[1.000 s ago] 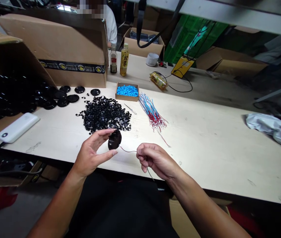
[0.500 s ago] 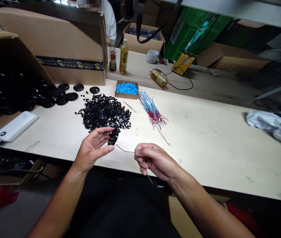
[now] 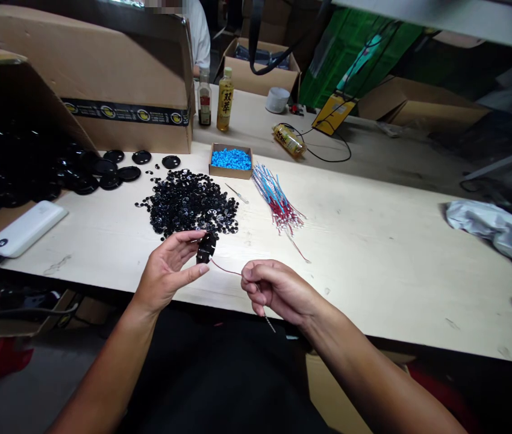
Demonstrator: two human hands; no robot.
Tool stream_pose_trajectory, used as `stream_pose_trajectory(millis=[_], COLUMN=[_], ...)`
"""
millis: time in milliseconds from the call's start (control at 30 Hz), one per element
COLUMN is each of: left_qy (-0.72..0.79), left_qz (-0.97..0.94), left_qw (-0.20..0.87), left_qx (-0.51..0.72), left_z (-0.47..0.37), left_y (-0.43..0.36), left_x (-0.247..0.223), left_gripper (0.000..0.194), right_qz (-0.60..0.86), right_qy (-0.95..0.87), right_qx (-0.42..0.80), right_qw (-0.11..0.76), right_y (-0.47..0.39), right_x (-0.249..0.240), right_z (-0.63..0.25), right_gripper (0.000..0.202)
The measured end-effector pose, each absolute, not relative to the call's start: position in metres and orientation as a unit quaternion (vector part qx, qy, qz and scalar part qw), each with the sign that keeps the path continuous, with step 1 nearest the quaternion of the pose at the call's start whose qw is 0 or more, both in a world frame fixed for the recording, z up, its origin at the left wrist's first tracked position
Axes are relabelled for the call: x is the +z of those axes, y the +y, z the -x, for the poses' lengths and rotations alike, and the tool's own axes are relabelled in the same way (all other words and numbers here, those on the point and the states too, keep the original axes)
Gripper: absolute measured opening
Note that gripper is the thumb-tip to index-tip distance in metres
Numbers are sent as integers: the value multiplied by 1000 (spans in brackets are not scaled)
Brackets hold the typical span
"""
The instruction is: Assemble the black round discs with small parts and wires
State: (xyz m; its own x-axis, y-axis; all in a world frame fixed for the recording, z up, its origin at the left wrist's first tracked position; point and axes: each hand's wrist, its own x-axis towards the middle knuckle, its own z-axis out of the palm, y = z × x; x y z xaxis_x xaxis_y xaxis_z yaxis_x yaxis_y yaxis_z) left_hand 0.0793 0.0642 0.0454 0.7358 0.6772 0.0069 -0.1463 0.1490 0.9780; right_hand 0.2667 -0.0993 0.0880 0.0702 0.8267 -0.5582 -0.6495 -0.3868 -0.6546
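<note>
Between the fingers and thumb of my left hand is a round black plastic cap, held on edge. My right hand pinches a thin wire whose red end reaches across to the lower rim of the cap. Whether the wire's tip touches the cap or sits inside it, I cannot tell. The wire's other end hangs below my right hand. Just beyond the cap lies a heap of small black discs. A bundle of red, white and blue wires rests farther to the right.
Behind the heap stands a small box of blue pieces. Large black caps spill from a carton at left, near a white power bank. A thin pointed tool, bottles and a yellow device are also on the tables.
My right hand has moved slightly left, bringing the wire's red end up to the black cap. My left hand holds the cap in nearly the same place.
</note>
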Motion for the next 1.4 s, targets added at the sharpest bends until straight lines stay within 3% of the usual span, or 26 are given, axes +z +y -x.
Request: stream_pose_trajectory(millis=[433, 867, 1233, 1400], left_qy=[174, 168, 176, 198], left_qz=[-761, -696, -700, -698], left_qw=[531, 627, 624, 625], left_qx=[330, 307, 300, 288], left_z=[-79, -78, -78, -79], left_y=[63, 59, 61, 61], left_x=[58, 58, 55, 58], left_gripper=[48, 46, 47, 47], right_qz=[499, 552, 585, 641], right_qy=[-68, -97, -123, -185], right_qx=[667, 598, 573, 496], right_qw=[549, 573, 561, 556], right_y=[-99, -97, -94, -96], right_x=[84, 88, 87, 81], right_z=[-276, -272, -264, -262], right_gripper=[16, 16, 17, 14])
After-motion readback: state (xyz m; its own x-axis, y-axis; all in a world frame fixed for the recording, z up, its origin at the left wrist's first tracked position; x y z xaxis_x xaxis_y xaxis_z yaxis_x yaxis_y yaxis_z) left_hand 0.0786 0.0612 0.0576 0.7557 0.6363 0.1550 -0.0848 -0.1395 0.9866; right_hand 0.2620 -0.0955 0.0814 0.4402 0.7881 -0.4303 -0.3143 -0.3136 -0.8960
